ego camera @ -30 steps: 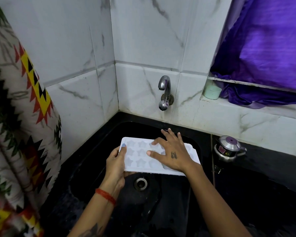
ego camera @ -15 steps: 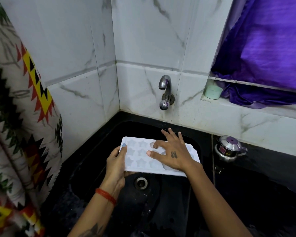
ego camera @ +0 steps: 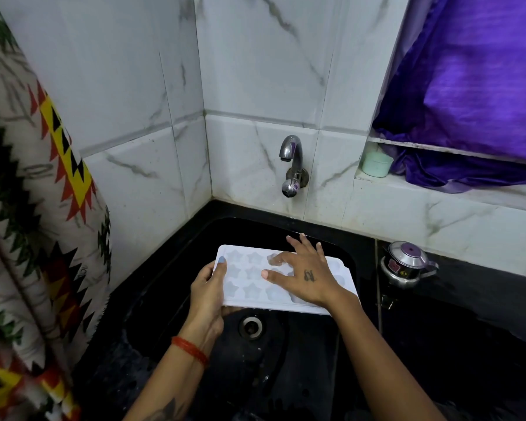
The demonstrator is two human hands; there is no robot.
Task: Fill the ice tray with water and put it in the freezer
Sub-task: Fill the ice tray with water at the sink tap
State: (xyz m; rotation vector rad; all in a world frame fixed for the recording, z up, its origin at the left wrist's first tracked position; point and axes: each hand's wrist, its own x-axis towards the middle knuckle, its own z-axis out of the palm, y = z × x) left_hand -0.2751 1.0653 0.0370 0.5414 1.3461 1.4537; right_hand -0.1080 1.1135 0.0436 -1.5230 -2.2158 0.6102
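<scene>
Left hand [ego camera: 208,291] grips the left short edge of the ice tray [ego camera: 249,282], thumb on top of the rim, fingers under. Right hand [ego camera: 305,276] lies flat on top of the tray, fingers spread and straight, grasping nothing, index tip dipped into a back-row cell. The white tray with star-shaped cells is held roughly level over the black sink [ego camera: 170,287], above the drain [ego camera: 250,326] and below and in front of the tap [ego camera: 292,165].

Progress, judged: the filling stage is at or near its end. No water runs from the tap. Cells look faintly bluish and glossy, but whether all are full cannot be told. Left to do: carry the tray to the freezer, which is not in view.

Counts: one tray, about eight star cells visible, the rest under the right hand. One tap, one drain. One small steel pot [ego camera: 406,264] with a purple knob on the counter to the right. One pale green cup [ego camera: 376,165] on the ledge beside the purple cloth [ego camera: 474,86]. One patterned curtain [ego camera: 28,238] on the left.
</scene>
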